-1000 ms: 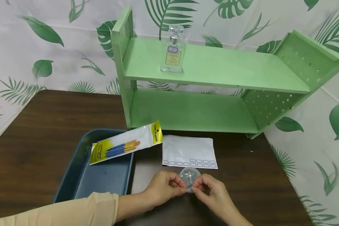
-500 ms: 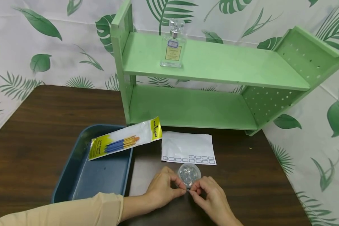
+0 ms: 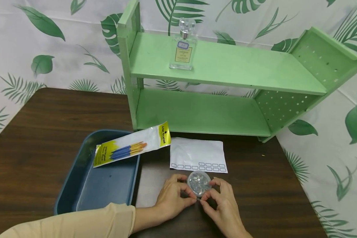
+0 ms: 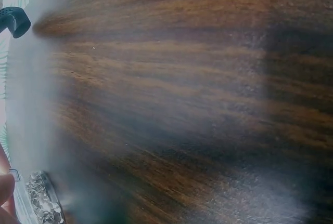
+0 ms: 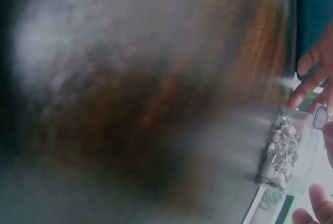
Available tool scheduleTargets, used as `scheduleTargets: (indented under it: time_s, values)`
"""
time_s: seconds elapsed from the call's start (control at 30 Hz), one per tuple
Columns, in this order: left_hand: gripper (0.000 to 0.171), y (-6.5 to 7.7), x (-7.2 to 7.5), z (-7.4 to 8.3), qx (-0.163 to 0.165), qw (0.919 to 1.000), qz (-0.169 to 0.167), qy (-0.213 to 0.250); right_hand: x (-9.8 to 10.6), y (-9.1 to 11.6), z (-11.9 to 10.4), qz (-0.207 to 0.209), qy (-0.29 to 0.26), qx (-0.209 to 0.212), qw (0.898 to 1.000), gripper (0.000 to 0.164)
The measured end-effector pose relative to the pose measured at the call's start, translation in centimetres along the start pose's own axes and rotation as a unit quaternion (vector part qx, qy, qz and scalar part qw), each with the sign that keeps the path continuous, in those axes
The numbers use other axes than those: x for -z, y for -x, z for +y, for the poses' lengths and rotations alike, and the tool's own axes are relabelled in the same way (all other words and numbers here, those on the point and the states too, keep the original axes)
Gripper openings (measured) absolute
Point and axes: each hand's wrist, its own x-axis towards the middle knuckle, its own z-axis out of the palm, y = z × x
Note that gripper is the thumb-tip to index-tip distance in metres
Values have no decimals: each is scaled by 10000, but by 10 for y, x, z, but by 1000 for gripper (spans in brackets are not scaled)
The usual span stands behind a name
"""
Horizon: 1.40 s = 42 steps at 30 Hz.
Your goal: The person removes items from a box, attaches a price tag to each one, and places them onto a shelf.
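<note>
A round clear tub (image 3: 199,183) filled with shiny silver bits sits on the table between my hands. At its near side my left hand (image 3: 174,198) pinches a small white, blue-edged label (image 5: 320,118) with thumb and forefinger. My right hand (image 3: 223,205) pinches the label's other end, while one of its fingers touches the right rim of the tub. The label stands against or just in front of the tub's wall; whether it sticks there I cannot tell. In the left wrist view only fingertips (image 4: 5,187) and part of the tub show.
Behind the tub lies a white label sheet (image 3: 196,150). At left, a pack of artist brushes (image 3: 131,145) lies across a blue tray (image 3: 107,188). A green shelf (image 3: 202,109) stands at the back, bearing a labelled perfume bottle (image 3: 182,53).
One finger of my right hand has straightened out to the tub's right rim. Both hands stay close together at the tub's near side. The head view has tilted slightly.
</note>
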Motion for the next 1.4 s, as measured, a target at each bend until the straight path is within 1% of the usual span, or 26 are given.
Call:
scheduleTargets:
  time_s: [0.27, 0.7, 0.83, 1.07, 1.4]
  values:
    - [13, -3, -3, 0, 8, 9999, 102, -37, -2, 1, 2, -65, 65, -109, 9999, 37]
    - [13, -4, -5, -1, -52, 9998, 171, -49, -3, -1, 4, -238, -68, 48, 9997, 39]
    - [13, -3, -6, -1, -62, 9998, 204, -56, -3, -2, 4, -208, -43, 150, 9997, 39]
    - [13, -4, -7, -1, -44, 9997, 225, -54, -4, -5, 6, -68, 186, 423, 9989, 37]
    - [13, -4, -8, -1, 13, 9998, 213, -43, -5, -5, 7, -51, 385, 478, 9981, 36]
